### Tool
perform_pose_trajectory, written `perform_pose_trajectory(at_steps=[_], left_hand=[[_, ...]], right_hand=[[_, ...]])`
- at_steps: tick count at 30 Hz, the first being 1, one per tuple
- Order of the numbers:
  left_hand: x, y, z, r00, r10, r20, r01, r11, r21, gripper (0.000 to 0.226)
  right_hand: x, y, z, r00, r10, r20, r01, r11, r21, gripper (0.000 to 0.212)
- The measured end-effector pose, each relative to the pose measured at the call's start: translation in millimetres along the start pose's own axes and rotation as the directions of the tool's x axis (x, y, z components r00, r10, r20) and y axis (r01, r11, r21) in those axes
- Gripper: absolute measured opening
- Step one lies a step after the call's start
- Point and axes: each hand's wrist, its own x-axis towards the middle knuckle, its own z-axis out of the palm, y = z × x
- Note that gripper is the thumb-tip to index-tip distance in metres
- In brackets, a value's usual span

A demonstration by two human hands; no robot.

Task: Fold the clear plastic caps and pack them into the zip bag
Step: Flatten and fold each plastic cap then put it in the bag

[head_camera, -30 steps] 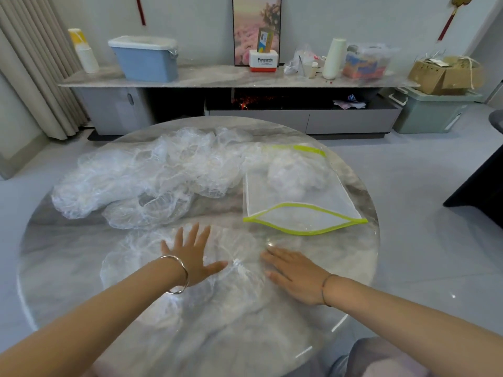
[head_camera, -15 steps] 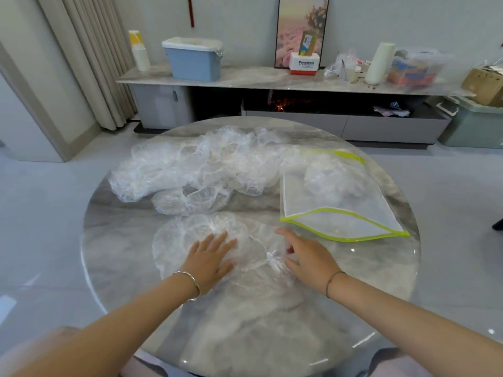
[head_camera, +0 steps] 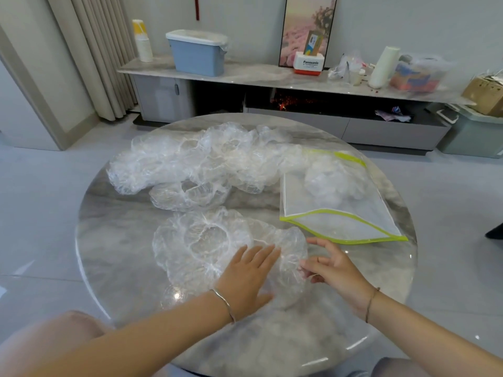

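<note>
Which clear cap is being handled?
The lone spread cap nearest the person: left hand presses it, right hand pinches its edge. Others lie heaped behind or in the zip bag.

A round marble table (head_camera: pixel 114 240) fills the middle of the frame on a pale tiled floor (head_camera: pixel 40 213). Behind it, a long low sideboard (head_camera: pixel 245 74) runs across the upper frame. From left to right it carries a stack of cups (head_camera: pixel 142 40), a blue bin (head_camera: pixel 197 57) with a white lid, a Panasonic box (head_camera: pixel 309 63) in front of a leaning picture (head_camera: pixel 307 25), a white roll (head_camera: pixel 383 67) and a clear tub (head_camera: pixel 417 76). A cardboard box (head_camera: pixel 484 95) sits on a green bin (head_camera: pixel 473 134) at the right edge. A beige curtain (head_camera: pixel 100 50) hangs at upper left.
</note>
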Motion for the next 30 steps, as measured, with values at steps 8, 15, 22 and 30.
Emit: perform_pose_trajectory(at_steps=[8, 15, 22, 30], left_hand=[[-3, -7, 9, 0.98, 0.026, 0.198, -0.021, 0.999, -0.028, 0.079], [-14, -29, 5, 0.991, 0.015, 0.133, -0.01, 0.999, -0.035, 0.085], [-17, -41, -6, 0.998, -0.055, -0.022, 0.056, 0.998, 0.034, 0.083], [-18, 9, 5, 0.997, 0.068, 0.03, -0.06, 0.975, -0.214, 0.102]], right_hand=[[30, 17, -28, 0.763, -0.529, 0.371, 0.511, 0.142, -0.848, 0.083], [48, 29, -22, 0.618, -0.347, 0.705, 0.633, -0.312, -0.708, 0.02], [30, 19, -55, 0.785, -0.309, 0.538, 0.556, -0.034, -0.831, 0.01], [8, 26, -38, 0.915, -0.234, 0.329, 0.399, 0.398, -0.826, 0.026]])
